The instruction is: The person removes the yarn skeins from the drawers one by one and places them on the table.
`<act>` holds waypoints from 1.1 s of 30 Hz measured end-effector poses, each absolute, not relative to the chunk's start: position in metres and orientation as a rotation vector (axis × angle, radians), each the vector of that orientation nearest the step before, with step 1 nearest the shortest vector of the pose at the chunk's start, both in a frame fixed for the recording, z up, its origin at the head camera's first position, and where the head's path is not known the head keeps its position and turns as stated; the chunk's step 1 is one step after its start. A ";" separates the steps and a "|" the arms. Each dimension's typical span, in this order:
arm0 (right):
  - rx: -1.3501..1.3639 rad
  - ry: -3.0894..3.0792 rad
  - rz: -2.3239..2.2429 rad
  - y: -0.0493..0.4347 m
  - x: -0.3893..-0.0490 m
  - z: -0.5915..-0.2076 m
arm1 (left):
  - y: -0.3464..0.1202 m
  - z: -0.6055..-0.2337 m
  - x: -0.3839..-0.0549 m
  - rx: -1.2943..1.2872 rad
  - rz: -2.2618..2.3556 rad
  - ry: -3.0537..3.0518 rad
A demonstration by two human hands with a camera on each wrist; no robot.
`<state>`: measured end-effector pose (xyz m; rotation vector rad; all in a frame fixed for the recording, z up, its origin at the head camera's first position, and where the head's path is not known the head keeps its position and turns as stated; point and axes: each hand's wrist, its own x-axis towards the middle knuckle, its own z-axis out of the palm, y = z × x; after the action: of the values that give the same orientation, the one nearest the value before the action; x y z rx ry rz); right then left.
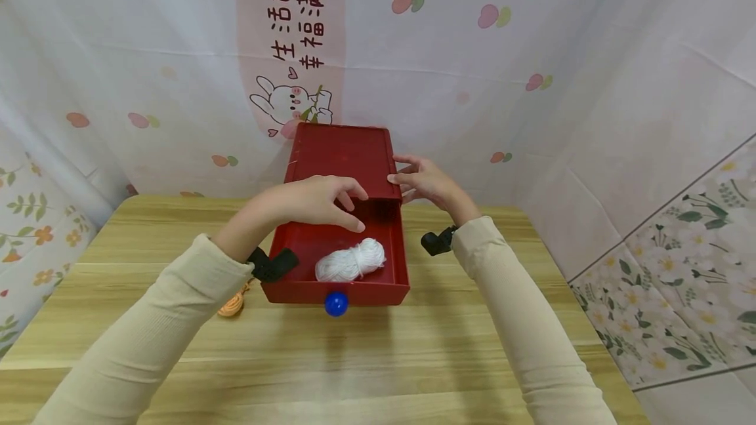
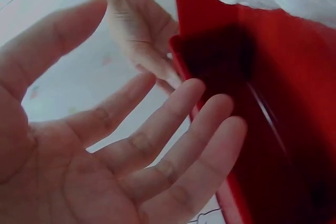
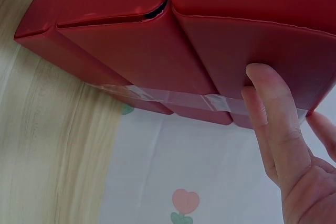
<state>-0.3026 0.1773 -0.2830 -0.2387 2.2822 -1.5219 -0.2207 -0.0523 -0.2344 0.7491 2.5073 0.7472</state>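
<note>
A red box (image 1: 345,159) stands against the back curtain, and its red drawer (image 1: 378,294) is pulled out toward me. Inside the drawer lies a skein of white yarn (image 1: 352,262); a round blue knob (image 1: 336,304) sits on the drawer's front. My left hand (image 1: 313,202) hovers over the drawer near the box's front edge, its fingers loosely bent and holding nothing. At the box's right side is my right hand (image 1: 428,182), with its fingertips against or close to the wall. In the right wrist view, clear tape (image 3: 168,95) runs along the stacked red sections.
Beside the drawer, partly behind my left wrist, a small ball of orange yarn (image 1: 231,305) lies on the wooden table (image 1: 283,372). A printed curtain (image 1: 449,71) hangs right behind the box. Black wrist-camera mounts (image 1: 438,241) jut from both wrists.
</note>
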 end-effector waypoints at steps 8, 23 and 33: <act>-0.241 2.296 -1.509 0.177 -0.302 -0.284 | -0.039 -0.244 -0.228 0.638 0.521 2.398; -0.231 2.297 -1.507 0.177 -0.302 -0.282 | -0.028 -0.258 -0.229 0.570 0.391 2.270; -0.252 2.292 -1.510 0.176 -0.301 -0.282 | -0.022 -0.262 -0.229 0.541 0.321 2.241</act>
<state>-0.3008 0.1761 -0.2819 -0.2517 2.2923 -1.5101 -0.2288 -0.0221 -0.2616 0.5412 2.2407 0.3208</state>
